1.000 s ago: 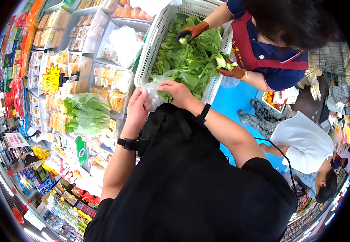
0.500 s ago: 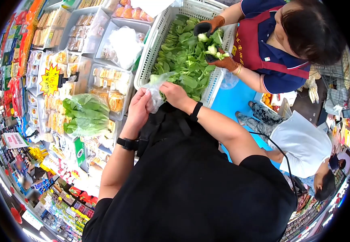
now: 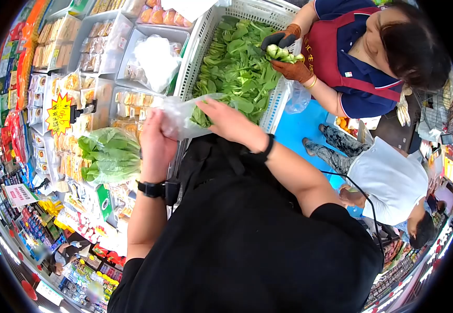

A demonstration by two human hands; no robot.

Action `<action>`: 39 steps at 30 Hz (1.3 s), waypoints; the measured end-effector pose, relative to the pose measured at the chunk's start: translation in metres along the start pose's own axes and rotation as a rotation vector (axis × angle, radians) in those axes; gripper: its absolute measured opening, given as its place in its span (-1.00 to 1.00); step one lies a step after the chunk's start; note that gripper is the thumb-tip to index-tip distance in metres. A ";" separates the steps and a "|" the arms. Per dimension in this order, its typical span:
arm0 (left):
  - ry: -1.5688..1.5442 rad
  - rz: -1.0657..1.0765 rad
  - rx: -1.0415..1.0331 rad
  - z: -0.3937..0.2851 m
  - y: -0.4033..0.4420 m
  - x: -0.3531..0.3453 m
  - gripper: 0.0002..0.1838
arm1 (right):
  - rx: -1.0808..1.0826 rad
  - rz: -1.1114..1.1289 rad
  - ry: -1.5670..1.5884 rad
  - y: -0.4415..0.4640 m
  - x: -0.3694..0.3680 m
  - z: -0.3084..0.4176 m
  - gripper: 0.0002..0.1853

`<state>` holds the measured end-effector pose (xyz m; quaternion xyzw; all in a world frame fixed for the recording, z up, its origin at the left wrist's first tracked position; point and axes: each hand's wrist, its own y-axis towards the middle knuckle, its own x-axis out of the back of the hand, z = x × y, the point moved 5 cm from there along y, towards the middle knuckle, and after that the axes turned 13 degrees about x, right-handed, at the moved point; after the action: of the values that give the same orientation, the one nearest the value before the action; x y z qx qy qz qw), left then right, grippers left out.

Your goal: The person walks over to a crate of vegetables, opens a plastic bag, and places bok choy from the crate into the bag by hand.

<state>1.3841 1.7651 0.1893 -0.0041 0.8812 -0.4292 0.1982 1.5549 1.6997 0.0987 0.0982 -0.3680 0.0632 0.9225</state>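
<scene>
A clear plastic bag (image 3: 180,116) is stretched between my two hands at the near end of the crate of leafy greens (image 3: 237,62). My left hand (image 3: 157,140) grips the bunched side of the bag. On the bag's other side is my right hand (image 3: 230,121), its fingers at the film near the edge; the fingertips are partly hidden by plastic and leaves. Green leaves show through and beside the film. Left of my left hand lies a bagged head of leafy greens (image 3: 111,154) on packaged food.
Across the crate, a person in a maroon apron (image 3: 323,44) holds green stalks (image 3: 284,53) in gloved hands. Trays of packaged food (image 3: 100,44) and a yellow price sign (image 3: 59,115) are on the left. Another person in a white shirt (image 3: 390,177) bends at the right.
My left hand has moved left and my hands are farther apart, spreading the bag wider. The aproned person's hands have shifted right with the green stalks.
</scene>
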 end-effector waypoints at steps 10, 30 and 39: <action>-0.135 0.404 -0.081 -0.087 -0.055 0.002 -0.58 | -0.465 -0.053 0.124 -0.078 0.002 -0.156 -0.77; -0.193 0.176 -0.388 -0.145 -0.098 0.059 -0.70 | -0.398 0.920 0.176 -0.012 -0.207 -0.192 -0.51; -0.173 0.328 -0.303 -0.150 -0.085 0.065 -0.70 | -0.650 0.711 0.164 -0.003 -0.186 -0.188 -0.44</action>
<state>1.2579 1.8133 0.3141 0.0723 0.9042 -0.2520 0.3373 1.5467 1.7316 -0.1642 -0.3321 -0.3055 0.2636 0.8526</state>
